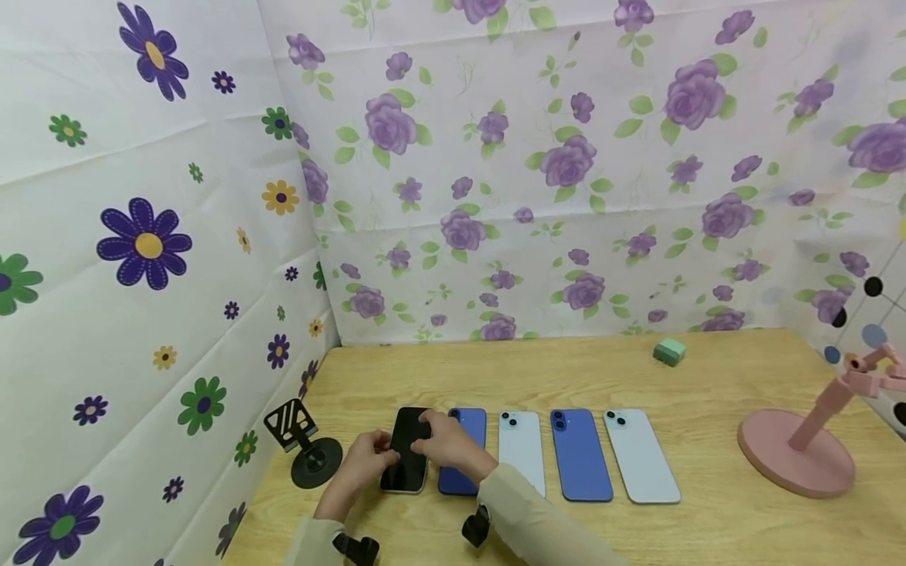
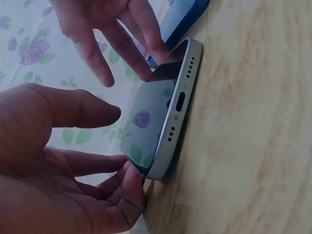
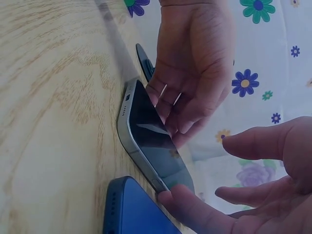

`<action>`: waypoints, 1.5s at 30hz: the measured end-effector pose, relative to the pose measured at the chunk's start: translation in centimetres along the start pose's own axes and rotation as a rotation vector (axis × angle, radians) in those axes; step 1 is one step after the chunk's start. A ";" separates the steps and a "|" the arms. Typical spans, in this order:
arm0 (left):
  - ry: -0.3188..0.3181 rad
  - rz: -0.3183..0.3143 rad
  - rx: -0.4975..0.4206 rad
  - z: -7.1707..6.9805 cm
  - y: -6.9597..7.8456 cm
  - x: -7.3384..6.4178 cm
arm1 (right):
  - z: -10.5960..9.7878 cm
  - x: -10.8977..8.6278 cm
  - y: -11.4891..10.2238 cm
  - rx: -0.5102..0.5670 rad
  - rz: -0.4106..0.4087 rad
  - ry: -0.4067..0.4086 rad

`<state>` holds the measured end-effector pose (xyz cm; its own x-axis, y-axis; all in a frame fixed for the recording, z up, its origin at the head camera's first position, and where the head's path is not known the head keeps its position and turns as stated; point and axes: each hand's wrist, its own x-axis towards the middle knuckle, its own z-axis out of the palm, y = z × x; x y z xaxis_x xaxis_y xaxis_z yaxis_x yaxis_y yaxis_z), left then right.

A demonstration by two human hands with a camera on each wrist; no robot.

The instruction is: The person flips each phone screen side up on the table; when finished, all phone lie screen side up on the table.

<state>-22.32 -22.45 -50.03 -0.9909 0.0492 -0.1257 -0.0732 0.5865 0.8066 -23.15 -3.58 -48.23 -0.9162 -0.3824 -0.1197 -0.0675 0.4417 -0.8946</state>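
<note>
A smartphone with a dark, glossy screen facing up (image 1: 406,464) lies at the left end of a row of phones on the wooden table. At its left long edge is my left hand (image 1: 364,458), fingertips touching the side and thumb raised over the screen. In the left wrist view, the phone's pale frame (image 2: 168,131) and charging port show. My right hand (image 1: 453,442) reaches in from the other side; one fingertip touches the phone's right edge in the right wrist view, its thumb (image 3: 253,142) held apart. Beside it, partly under the right hand, lies a blue phone (image 1: 456,481), back up.
Further right lie a white phone (image 1: 520,448), another blue phone (image 1: 582,456) and another white phone (image 1: 642,460), all backs up. A black stand (image 1: 316,464) is at left, a pink stand (image 1: 796,452) at right. A small green block (image 1: 668,351) sits near the back edge.
</note>
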 end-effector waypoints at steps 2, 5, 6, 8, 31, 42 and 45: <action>0.001 -0.007 -0.004 0.1 0.0 0.1 | 0.0 0.1 0.0 -0.008 -0.005 0.007; -0.001 -0.011 -0.009 0.2 0.1 0.1 | -0.1 0.1 0.1 -0.010 -0.001 0.007; -0.001 -0.015 -0.010 0.3 0.1 0.1 | -0.1 0.1 0.1 -0.004 0.003 0.004; -0.003 -0.016 -0.009 0.4 0.1 0.1 | -0.2 0.0 0.1 0.007 0.012 -0.002; 0.056 0.070 -0.060 0.6 2.6 0.0 | -3.3 0.2 1.7 0.127 -0.014 0.017; 0.053 0.182 -0.189 2.0 4.1 -0.2 | -4.8 0.0 2.1 0.116 -0.089 0.103; 0.036 0.214 -0.195 2.5 4.4 -0.2 | -5.3 -0.1 2.4 0.106 -0.095 0.121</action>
<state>-22.14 -17.91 -47.91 -0.9892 0.1246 0.0768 0.1208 0.3988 0.9090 -25.29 1.82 -48.08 -0.9490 -0.3148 0.0149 -0.1200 0.3174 -0.9407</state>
